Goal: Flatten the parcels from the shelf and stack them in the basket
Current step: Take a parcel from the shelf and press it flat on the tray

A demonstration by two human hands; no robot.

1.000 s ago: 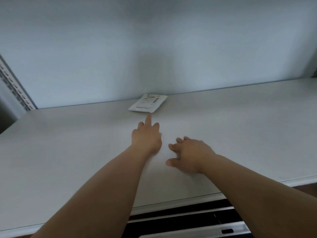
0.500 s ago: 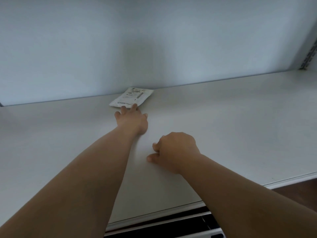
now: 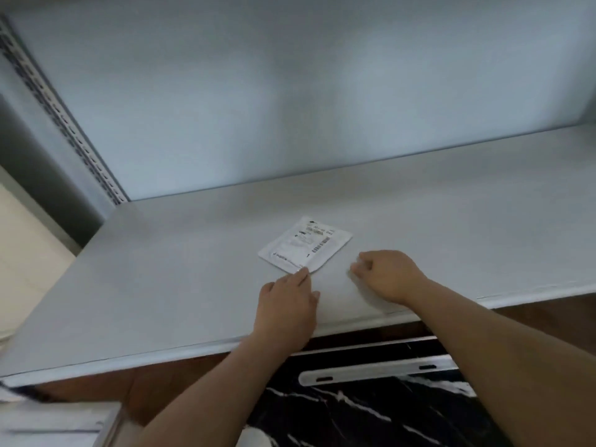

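My left hand (image 3: 285, 306): palm down on the shelf (image 3: 161, 279), fingers extended forward and held close together, fingertips (image 3: 303, 275) touching the near corner of the parcel (image 3: 304, 245). Whether they pinch that corner or only press on it, I cannot tell.

My right hand (image 3: 388, 275): resting on the shelf just right of the parcel, apart from it, fingers curled under into a loose fist, holding nothing.

Parcel: one small white flat pouch, printed label with barcode facing up, lying turned at an angle on the shelf surface, between my two hands and a little beyond them, well forward of the back wall (image 3: 290, 91).

Shelf: pale grey, wide, its front edge running under both my forearms.

Slotted upright (image 3: 61, 114): at the far left corner, rising along the back wall.

Below the front edge: a dark surface with white veining (image 3: 371, 414), crossed by a light metal bar (image 3: 377, 371) with slots. Lower left corner blurred, pale, not identifiable.
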